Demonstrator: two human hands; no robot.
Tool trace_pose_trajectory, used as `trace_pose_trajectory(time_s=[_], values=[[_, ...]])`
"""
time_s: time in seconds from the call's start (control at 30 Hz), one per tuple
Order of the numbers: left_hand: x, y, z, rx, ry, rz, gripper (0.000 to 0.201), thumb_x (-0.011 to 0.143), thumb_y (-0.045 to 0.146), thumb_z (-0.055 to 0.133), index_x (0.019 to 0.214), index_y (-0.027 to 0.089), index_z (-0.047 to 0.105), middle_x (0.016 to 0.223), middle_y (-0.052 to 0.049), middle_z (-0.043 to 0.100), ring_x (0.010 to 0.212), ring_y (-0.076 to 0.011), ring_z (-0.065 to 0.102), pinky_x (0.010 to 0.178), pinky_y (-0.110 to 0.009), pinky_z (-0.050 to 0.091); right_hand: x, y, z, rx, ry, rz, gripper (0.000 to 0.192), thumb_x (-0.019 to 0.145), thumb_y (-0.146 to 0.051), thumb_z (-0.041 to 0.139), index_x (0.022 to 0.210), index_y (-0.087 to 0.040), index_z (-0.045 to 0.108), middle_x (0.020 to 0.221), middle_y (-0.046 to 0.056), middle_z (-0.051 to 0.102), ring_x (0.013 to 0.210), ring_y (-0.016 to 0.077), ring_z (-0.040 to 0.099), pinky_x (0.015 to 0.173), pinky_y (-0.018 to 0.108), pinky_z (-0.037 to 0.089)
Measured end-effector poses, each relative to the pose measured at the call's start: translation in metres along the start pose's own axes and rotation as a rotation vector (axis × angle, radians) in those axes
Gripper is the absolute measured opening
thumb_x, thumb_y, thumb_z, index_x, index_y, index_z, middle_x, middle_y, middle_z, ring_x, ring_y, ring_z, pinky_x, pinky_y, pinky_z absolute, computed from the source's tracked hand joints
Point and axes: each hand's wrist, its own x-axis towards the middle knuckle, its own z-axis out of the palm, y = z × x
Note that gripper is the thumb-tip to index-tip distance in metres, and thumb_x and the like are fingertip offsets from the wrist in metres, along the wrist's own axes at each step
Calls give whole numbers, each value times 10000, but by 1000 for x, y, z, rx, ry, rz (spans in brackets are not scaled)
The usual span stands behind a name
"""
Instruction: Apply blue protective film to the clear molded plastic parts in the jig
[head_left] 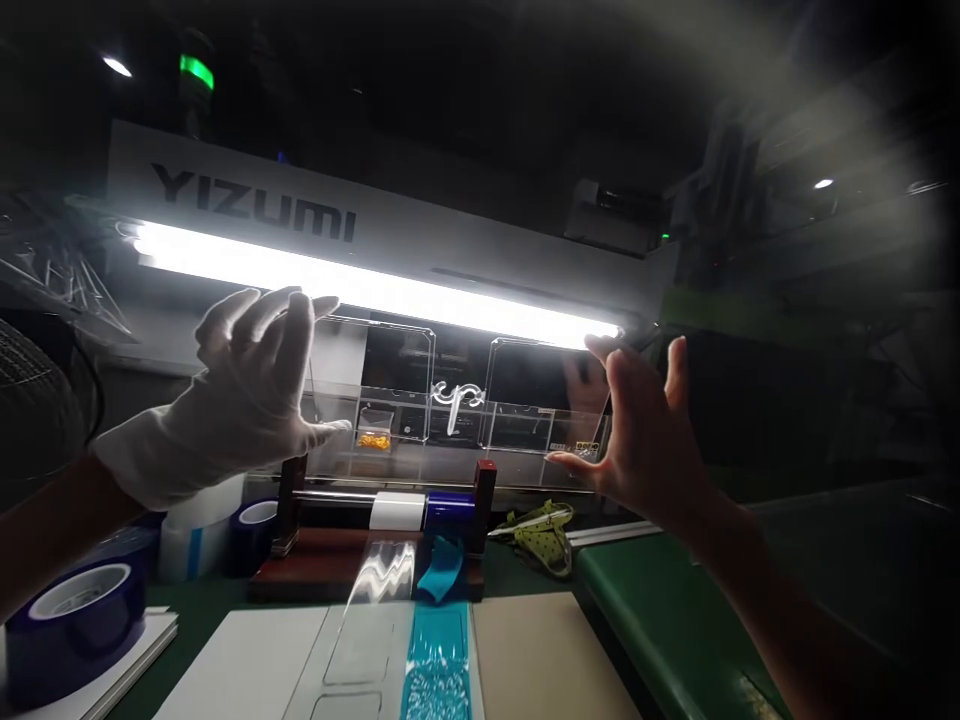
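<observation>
I hold a clear moulded plastic part (457, 400), two transparent panels joined by a curly sprue, up against a bright tube lamp (375, 288). My left hand (251, 390), in a white glove, grips the part's left edge. My bare right hand (637, 430) grips its right edge with thumb below and fingers above. Light shines through the part.
Below stands a wooden tape dispenser (375, 540) with clear and blue film strips (436, 650) running onto white sheets (247, 665). Blue tape rolls (75, 610) sit at left. Scissors (536, 528) lie behind a green ledge (660, 620). A grey machine marked YIZUMI (255, 205) is behind.
</observation>
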Motion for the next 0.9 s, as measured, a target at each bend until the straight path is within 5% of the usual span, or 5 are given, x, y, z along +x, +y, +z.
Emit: trace_pose_trajectory(time_s=[0.1,0.27,0.43,0.63,0.9], values=[[1,1,-3,8,44,-3,1193,650,757,532,1447,46,1,1473,-142,222,1317,-378,230,1101,-562,146,-4,3,-1,4,30,16,943,821,-529,564,1453,-108,5,1416,199,334,1318,311,324,1093,618,36],[4,11,-16,46,56,64,1167,746,646,548,1401,110,-256,1479,-132,234,1363,-327,184,1109,-563,154,-16,9,4,9,42,64,941,800,-510,608,1464,-126,63,1393,195,379,1316,306,347,1102,595,42],[15,26,-35,-70,171,122,1275,627,743,578,1443,139,-194,1451,-137,309,1356,-296,241,1128,-521,159,-29,21,20,25,143,133,945,776,-563,617,1475,-153,130,1365,184,427,1262,306,427,1125,554,83],[26,41,-66,-117,144,147,1263,655,638,637,1421,172,-252,1429,-127,349,1362,-282,250,1127,-528,125,-33,31,31,42,218,149,984,741,-630,614,1473,-148,166,1324,178,477,1149,320,528,1136,514,116],[23,32,-75,-88,116,116,1174,717,717,523,1422,183,-250,1443,-124,333,1364,-271,247,1122,-523,121,-25,21,20,73,268,190,952,745,-693,554,1459,-152,232,1314,181,487,1133,335,536,1136,512,127]])
